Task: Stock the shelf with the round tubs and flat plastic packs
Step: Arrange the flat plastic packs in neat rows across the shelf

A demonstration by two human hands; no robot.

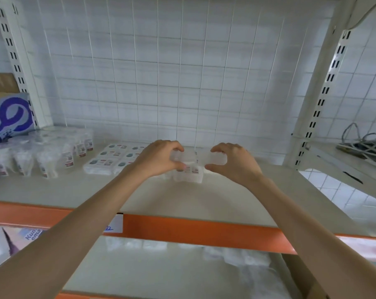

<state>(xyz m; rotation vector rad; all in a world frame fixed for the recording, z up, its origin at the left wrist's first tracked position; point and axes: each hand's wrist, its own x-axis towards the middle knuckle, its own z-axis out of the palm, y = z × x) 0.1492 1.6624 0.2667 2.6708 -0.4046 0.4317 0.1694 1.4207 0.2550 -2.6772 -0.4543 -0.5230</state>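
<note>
The left hand (159,158) curls its fingers round a clear tub (179,156), and the right hand (232,162) curls round a second clear tub (217,160), both just above more tubs (189,176) that sit in the middle of the white shelf (182,203). To the left lie the flat packs (109,160), and past them stand wrapped tubs (42,154) beside a blue and white box (8,119). The shelf has an orange bar (204,231) in front and a wire grid (161,83) behind, with a white tiled wall (368,87) past it and grey cables (363,143) far right.
</note>
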